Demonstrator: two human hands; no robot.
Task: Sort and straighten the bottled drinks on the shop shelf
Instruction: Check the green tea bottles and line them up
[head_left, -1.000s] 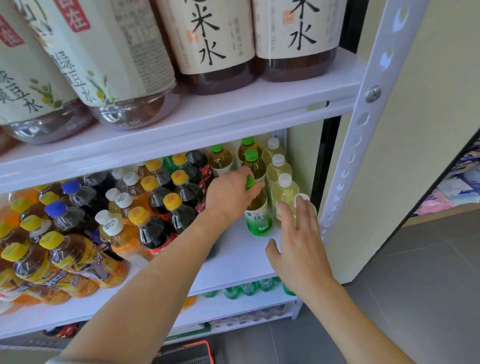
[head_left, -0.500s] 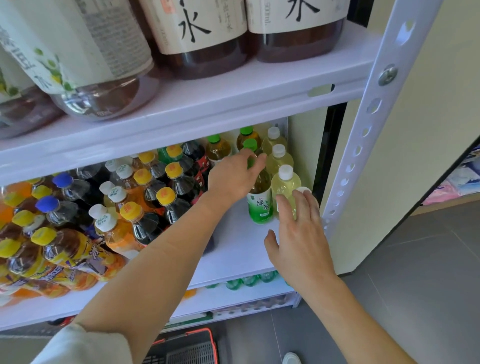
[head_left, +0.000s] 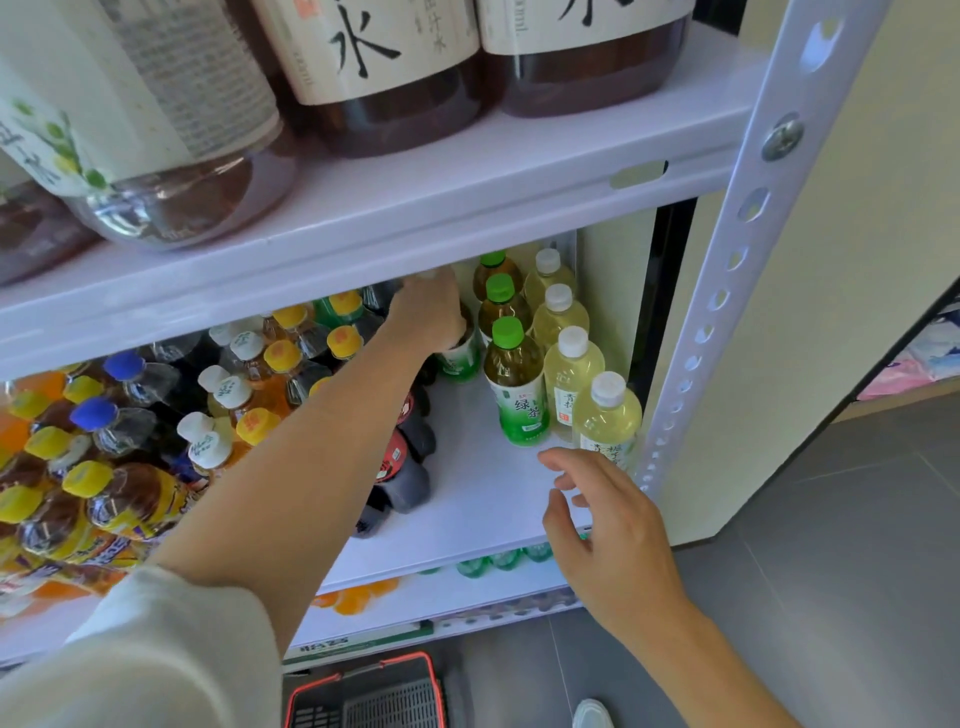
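White painted metal shelf board (head_left: 483, 499). On it, green-capped amber tea bottles (head_left: 514, 379) with green-and-white labels stand beside white-capped pale yellow drink bottles (head_left: 571, 374). My left hand (head_left: 428, 312) grips another tea bottle (head_left: 460, 358) with the same green-and-white label. Further left are yellow-capped dark brown bottles (head_left: 283, 356) and blue-capped clear bottles (head_left: 124, 366). Above, large brown bottles (head_left: 374, 47) carry cream labels with black brush characters. My off-white fabric sleeve (head_left: 156, 649) crosses grey floor tiles (head_left: 831, 545).

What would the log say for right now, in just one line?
left hand: grips green-label bottle from above | right hand: open, holds nothing, near front white-capped bottle
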